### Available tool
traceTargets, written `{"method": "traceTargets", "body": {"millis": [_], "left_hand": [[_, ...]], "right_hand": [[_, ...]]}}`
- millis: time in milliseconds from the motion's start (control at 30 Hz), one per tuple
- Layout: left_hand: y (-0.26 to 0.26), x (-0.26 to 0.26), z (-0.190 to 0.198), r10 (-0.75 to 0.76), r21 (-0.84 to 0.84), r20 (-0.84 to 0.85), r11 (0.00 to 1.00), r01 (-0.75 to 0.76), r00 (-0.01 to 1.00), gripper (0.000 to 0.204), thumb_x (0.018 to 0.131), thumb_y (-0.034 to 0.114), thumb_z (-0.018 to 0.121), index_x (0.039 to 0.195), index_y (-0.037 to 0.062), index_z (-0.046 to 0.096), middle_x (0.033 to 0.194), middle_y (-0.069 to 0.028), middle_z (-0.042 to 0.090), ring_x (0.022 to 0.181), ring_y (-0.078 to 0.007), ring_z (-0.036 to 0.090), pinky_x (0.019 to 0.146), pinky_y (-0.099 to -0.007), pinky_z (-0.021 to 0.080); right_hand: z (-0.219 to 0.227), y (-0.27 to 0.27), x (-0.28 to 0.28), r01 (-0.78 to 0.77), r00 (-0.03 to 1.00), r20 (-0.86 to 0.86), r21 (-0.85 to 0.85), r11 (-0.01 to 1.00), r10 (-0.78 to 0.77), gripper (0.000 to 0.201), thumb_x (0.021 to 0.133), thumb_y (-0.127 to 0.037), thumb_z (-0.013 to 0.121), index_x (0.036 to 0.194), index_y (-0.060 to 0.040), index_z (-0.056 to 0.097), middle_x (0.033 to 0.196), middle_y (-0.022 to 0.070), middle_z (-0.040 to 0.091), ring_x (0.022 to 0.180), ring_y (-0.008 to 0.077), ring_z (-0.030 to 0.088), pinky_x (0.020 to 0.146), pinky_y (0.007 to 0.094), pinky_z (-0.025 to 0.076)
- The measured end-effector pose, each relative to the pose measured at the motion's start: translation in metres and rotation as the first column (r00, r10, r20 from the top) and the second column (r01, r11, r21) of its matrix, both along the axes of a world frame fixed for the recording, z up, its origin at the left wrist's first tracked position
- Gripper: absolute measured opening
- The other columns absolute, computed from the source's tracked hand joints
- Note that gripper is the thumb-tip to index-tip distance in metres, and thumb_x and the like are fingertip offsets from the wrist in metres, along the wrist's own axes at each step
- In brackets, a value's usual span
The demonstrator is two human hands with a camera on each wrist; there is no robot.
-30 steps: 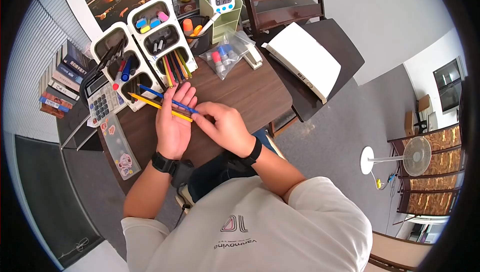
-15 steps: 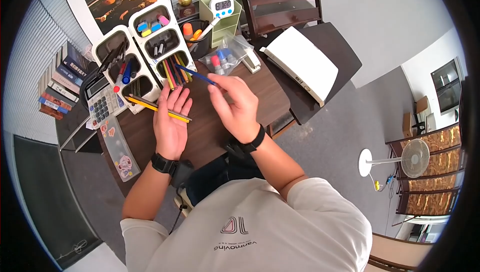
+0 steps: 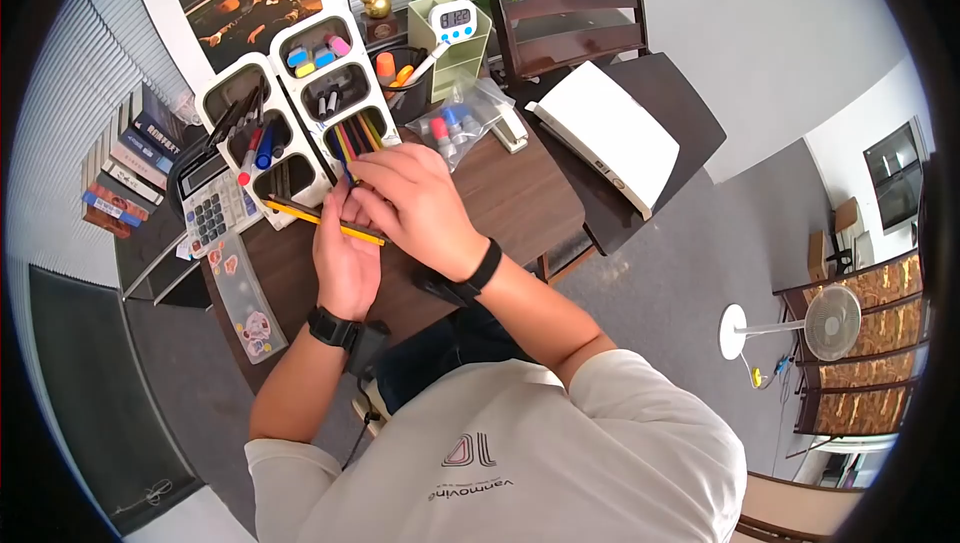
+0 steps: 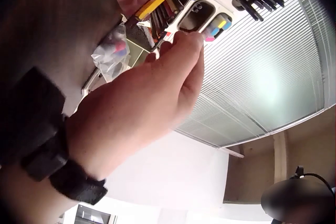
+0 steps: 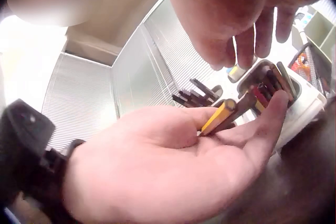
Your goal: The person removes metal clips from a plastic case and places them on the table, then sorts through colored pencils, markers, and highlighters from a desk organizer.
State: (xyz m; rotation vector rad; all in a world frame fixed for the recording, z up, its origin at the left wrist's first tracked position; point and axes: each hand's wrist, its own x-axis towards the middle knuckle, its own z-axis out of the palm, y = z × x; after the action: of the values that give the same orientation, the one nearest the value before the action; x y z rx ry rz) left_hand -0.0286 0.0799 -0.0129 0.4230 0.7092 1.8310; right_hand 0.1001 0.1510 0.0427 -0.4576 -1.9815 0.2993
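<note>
My left hand (image 3: 345,268) lies palm up near the table's front edge, thumb bent over a yellow pencil (image 3: 365,235) and a dark pencil (image 5: 242,106) that cross the palm. Above its fingertips, my right hand (image 3: 418,205) reaches over with bent fingers, pinching a blue pencil (image 3: 346,167). The blue pencil slants toward the near right compartment of a white desk organizer (image 3: 293,95), where several coloured pencils (image 3: 362,133) stand. Part of the left fingers is hidden under the right hand in the head view.
Other organizer sections hold pens (image 3: 264,146) and small bright erasers or highlighters (image 3: 322,55). A calculator (image 3: 215,215) and a stickered case (image 3: 245,308) lie left. Behind are a mesh cup (image 3: 410,98), a plastic bag (image 3: 462,123), a stapler (image 3: 508,131) and a timer (image 3: 455,20).
My right hand took the blue pencil from the left palm, lifted it to the right, then swung it left to the pencil compartment. The left hand keeps the yellow and dark pencils.
</note>
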Motion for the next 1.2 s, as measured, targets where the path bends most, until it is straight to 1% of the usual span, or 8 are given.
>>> {"method": "traceTargets", "body": {"millis": [167,400,533,667,800,967,1133,1200], "left_hand": [[-0.004,0.005,0.003,0.023,-0.048,0.01,0.999,-0.022,1.0,0.053,0.118,0.042,0.03,0.147,0.0022,0.05,0.148,-0.0152,0.061,0.137,-0.0267,0.057,0.117,-0.0445,0.044],[-0.005,0.009,0.005,-0.045,-0.023,0.004,0.999,0.045,0.999,0.058,0.117,0.045,0.028,0.15,0.0015,0.047,0.152,-0.0197,0.057,0.139,-0.0311,0.055,0.119,-0.0484,0.042],[-0.005,0.008,0.004,-0.086,0.028,0.033,0.996,0.085,0.996,0.058,0.116,0.047,0.033,0.15,0.0032,0.048,0.149,-0.0196,0.059,0.136,-0.0307,0.057,0.116,-0.0473,0.044],[-0.007,0.006,0.0,-0.106,0.041,0.041,0.994,0.104,0.994,0.06,0.116,0.047,0.031,0.151,0.0018,0.049,0.152,-0.0188,0.058,0.137,-0.0298,0.056,0.117,-0.0468,0.043],[-0.009,0.012,0.01,-0.126,-0.011,0.02,0.992,0.126,0.992,0.062,0.116,0.048,0.03,0.154,0.0017,0.047,0.151,-0.0188,0.058,0.137,-0.0293,0.056,0.117,-0.0467,0.043],[-0.01,0.012,0.013,-0.155,0.018,0.008,0.988,0.155,0.988,0.068,0.115,0.054,0.029,0.158,0.0021,0.042,0.149,-0.0195,0.059,0.134,-0.0308,0.058,0.114,-0.0465,0.045],[-0.006,0.009,0.007,-0.156,0.058,0.069,0.987,0.152,0.985,0.071,0.114,0.057,0.027,0.157,0.0035,0.043,0.15,-0.0205,0.058,0.134,-0.0316,0.058,0.114,-0.048,0.044],[-0.009,0.008,0.006,-0.171,0.0,0.006,0.985,0.171,0.985,0.071,0.114,0.058,0.026,0.157,0.0041,0.043,0.151,-0.0205,0.058,0.134,-0.0319,0.058,0.115,-0.0486,0.044]], "right_hand": [[-0.012,-0.036,0.029,-0.004,0.984,0.168,-0.327,0.945,0.062,0.024,0.091,-0.017,0.077,0.112,-0.0075,0.073,0.107,0.0111,0.072,0.101,0.0345,0.067,0.086,0.0423,0.056],[-0.03,-0.04,0.031,-0.152,0.988,-0.094,-0.499,0.853,0.121,0.022,0.093,-0.006,0.075,0.115,-0.005,0.075,0.1,0.0135,0.074,0.093,0.0316,0.072,0.083,0.0396,0.059],[-0.022,-0.029,0.043,-0.2,0.97,-0.222,-0.494,0.846,0.1,0.017,0.096,-0.003,0.074,0.113,-0.0023,0.077,0.1,0.0092,0.077,0.086,0.0209,0.071,0.077,0.0328,0.057],[-0.015,-0.025,0.052,-0.287,0.958,-0.129,-0.493,0.821,0.257,0.028,0.095,-0.002,0.073,0.122,-0.0035,0.073,0.108,0.0103,0.075,0.093,0.0205,0.07,0.077,0.0317,0.056],[-0.026,-0.035,0.041,-0.223,0.972,-0.033,-0.444,0.868,0.233,0.03,0.093,-0.006,0.079,0.122,-0.0048,0.074,0.108,0.0118,0.074,0.092,0.0228,0.069,0.075,0.032,0.056],[-0.026,-0.036,0.037,-0.13,0.99,-0.099,-0.427,0.895,0.096,0.022,0.092,-0.009,0.079,0.113,-0.0046,0.075,0.1,0.0123,0.074,0.091,0.0315,0.068,0.081,0.0384,0.057],[-0.018,-0.03,0.053,-0.206,0.916,-0.399,-0.415,0.886,0.026,0.017,0.095,0.005,0.074,0.111,0.0,0.074,0.098,0.0099,0.075,0.083,0.014,0.068,0.075,0.0284,0.054],[-0.007,-0.021,0.052,-0.084,0.938,-0.342,-0.354,0.932,-0.046,0.02,0.093,0.003,0.076,0.113,-0.0007,0.075,0.097,0.0108,0.075,0.083,0.0186,0.069,0.074,0.0302,0.055]]}}
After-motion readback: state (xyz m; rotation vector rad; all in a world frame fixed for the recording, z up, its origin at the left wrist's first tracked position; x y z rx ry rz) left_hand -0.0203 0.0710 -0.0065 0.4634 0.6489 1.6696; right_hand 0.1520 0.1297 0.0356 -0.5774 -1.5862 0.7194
